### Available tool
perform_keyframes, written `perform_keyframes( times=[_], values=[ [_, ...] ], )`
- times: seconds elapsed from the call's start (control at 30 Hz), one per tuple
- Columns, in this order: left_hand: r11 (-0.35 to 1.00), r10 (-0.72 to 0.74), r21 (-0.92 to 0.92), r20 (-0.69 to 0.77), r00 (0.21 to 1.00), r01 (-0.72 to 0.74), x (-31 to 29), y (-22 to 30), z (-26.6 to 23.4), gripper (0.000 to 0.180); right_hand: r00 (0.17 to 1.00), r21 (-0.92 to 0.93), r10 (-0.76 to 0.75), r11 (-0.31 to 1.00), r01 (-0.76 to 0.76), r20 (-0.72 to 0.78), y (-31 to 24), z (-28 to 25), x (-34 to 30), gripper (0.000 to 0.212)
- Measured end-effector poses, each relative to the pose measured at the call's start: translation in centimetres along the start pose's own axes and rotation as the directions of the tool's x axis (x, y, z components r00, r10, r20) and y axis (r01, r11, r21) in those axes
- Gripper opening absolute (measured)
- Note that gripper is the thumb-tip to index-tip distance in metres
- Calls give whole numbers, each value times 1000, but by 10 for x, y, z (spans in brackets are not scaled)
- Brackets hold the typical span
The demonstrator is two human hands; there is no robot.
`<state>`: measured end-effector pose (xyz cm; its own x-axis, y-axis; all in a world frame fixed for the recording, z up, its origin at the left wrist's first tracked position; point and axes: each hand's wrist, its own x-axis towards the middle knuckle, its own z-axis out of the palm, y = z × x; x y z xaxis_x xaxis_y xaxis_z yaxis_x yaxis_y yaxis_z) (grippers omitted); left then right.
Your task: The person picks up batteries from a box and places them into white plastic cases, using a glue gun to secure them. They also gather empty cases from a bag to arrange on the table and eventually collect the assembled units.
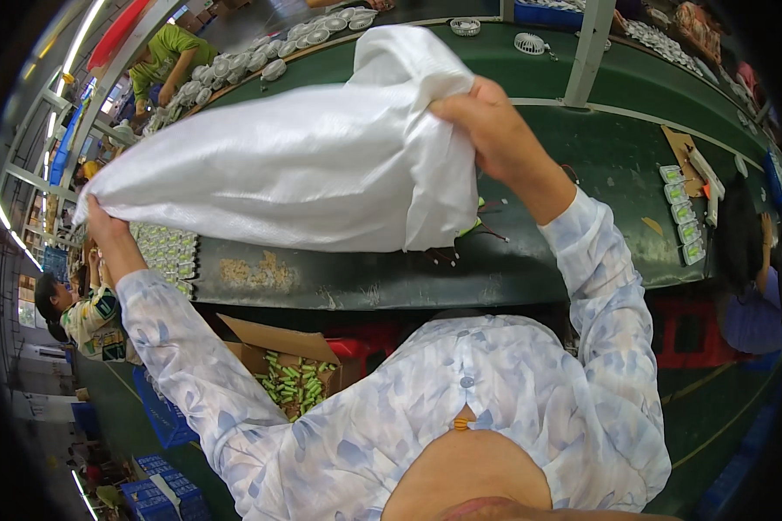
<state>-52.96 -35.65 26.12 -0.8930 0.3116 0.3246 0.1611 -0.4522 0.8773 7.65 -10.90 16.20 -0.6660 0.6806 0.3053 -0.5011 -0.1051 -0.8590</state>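
A large white woven sack (304, 169) stretches between my two hands above the green workbench. My left hand (109, 227) is closed on its far left end. Near the sack's bunched right end, my right hand (493, 126) grips a fold of the fabric. Behind and below the sack's right edge, a bit of bright green and some thin wires with small ends (495, 227) show on the bench; the sack hides most of them.
Rows of small green-and-white units (167, 253) lie at the bench's left, more (685, 215) at its right. An open carton of green cylindrical cells (295, 382) stands below the front edge. White fans (308, 35) line the far belt; a metal post (589, 56) rises there. People work on both sides.
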Motion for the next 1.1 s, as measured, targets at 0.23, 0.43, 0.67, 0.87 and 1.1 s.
perform_keyframes(
  times=[0.23, 0.43, 0.67, 0.87, 1.1],
  values=[
    [989, -11, 144, -136, 991, 31, -42, -67, 23, 45, 997, -160, 69, 985, -66, 14, 14, -24, -8, 26],
    [907, -6, 411, -207, 978, 93, -54, -74, 60, 47, 991, -101, 130, 987, -126, 38, 18, -40, -17, 32],
    [955, 58, 296, -121, 991, -20, -34, -63, 90, 45, 983, -98, 185, 978, -185, -8, 18, -56, -2, 35],
    [749, 476, 622, -267, 838, -227, 7, -23, 104, 46, 973, 99, 228, 968, -231, 36, 20, -50, 14, 31],
    [945, 188, 322, -380, 906, -61, 22, -27, -65, 49, 894, -213, 103, 977, -9, 436, 66, 26, 34, 36]
  ],
)
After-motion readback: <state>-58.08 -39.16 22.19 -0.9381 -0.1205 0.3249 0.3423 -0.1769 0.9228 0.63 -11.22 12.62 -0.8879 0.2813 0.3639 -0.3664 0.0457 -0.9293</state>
